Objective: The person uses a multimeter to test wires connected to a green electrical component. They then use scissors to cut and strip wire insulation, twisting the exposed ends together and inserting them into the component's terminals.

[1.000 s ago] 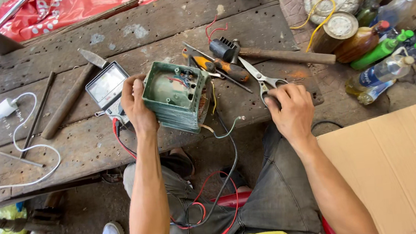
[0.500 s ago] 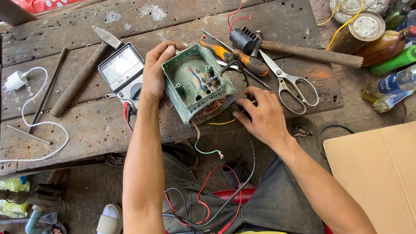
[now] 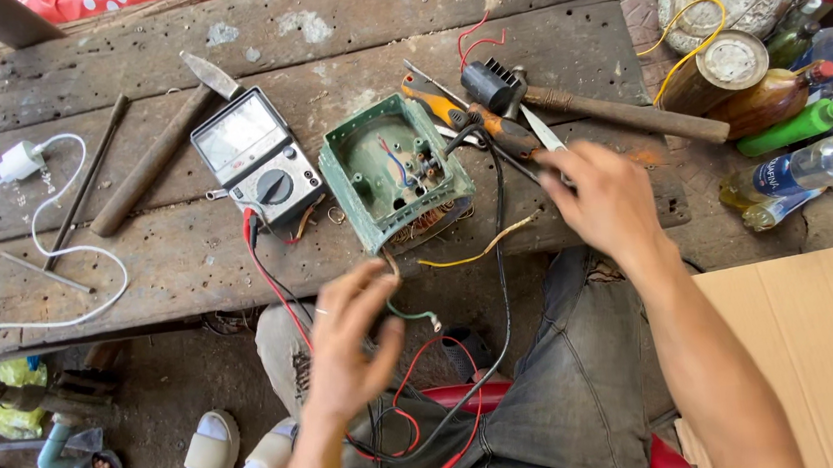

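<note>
My left hand fingers apart, below green housing | housing long axis 11-to-5, open face up | my right hand spread over scissors at 3

Rough, weathered wooden bench; on it, matt green-painted metal housing beside grey plastic meter with glossy window.

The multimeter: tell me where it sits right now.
In the head view, the multimeter lies on the wooden bench, just left of the green housing and beyond the left hand.
</note>
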